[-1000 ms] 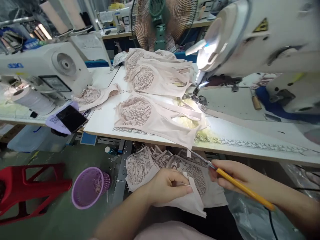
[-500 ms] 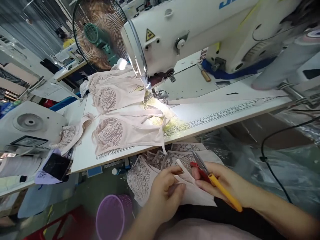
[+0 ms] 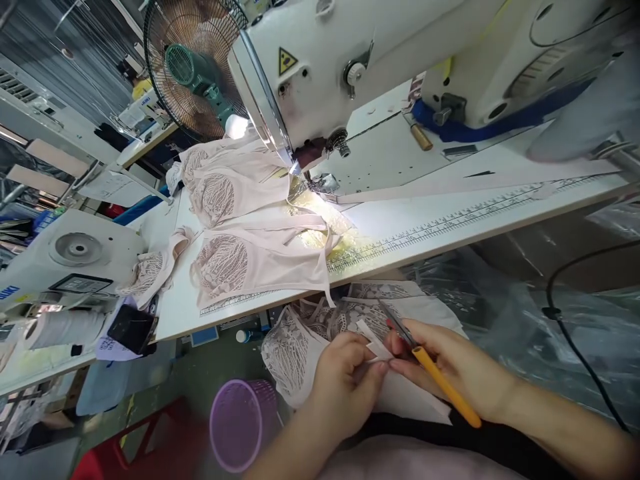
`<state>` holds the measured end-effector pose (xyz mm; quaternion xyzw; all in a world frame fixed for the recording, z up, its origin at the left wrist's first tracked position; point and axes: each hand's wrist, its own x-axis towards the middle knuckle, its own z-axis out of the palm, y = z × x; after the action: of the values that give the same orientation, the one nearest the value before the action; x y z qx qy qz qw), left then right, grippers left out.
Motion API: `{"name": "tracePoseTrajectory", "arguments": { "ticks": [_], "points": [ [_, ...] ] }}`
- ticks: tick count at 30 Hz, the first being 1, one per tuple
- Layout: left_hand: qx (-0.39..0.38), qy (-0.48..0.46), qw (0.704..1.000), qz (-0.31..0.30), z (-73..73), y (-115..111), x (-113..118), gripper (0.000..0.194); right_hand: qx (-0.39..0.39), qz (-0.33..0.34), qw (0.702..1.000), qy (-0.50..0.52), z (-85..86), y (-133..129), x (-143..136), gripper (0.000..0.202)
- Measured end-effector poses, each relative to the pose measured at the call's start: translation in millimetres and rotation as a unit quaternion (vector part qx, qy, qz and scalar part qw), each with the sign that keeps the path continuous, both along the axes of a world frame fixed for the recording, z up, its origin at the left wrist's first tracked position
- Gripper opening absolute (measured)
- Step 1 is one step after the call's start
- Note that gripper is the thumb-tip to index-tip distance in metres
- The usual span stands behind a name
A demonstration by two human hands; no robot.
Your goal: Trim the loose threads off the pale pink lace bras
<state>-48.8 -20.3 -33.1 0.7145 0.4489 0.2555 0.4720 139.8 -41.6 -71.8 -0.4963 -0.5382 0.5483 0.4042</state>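
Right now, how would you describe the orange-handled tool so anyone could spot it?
Find the white sewing table, then the right hand below its near edge. That hand holds the tool, metal end towards the table; the orange handle sets it apart from the pale fabric nearby.

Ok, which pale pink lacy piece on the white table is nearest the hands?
The front pale pink lacy piece, its narrow strap hanging over the table edge; the others lie farther away.

The white table (image 3: 400, 215) (ruler-marked) carries lace garments (image 3: 280, 263) and a sewing machine (image 3: 320, 73).
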Motion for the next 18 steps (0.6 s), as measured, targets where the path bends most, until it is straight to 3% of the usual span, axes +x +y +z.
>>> {"name": "tracePoseTrajectory", "arguments": {
  "ticks": [5,9,11,18],
  "points": [
    [-0.06,0.063,0.996,0.032,16.4,1,-4,0.016,0.009,0.042,0.998,-0.038,15.4,2,6,0.041],
    [-0.05,0.067,0.993,-0.085,26.3,8,-6,0.028,0.033,0.065,0.996,-0.052,29.2,4,13,0.039],
    [-0.038,0.058,0.992,-0.106,26.2,10,-5,0.036,0.045,0.067,0.995,-0.061,31.4,4,14,0.038],
    [0.033,0.094,0.994,-0.039,22.2,2,4,0.035,0.073,0.007,0.996,-0.042,32.9,5,10,0.021]
  ]
}}
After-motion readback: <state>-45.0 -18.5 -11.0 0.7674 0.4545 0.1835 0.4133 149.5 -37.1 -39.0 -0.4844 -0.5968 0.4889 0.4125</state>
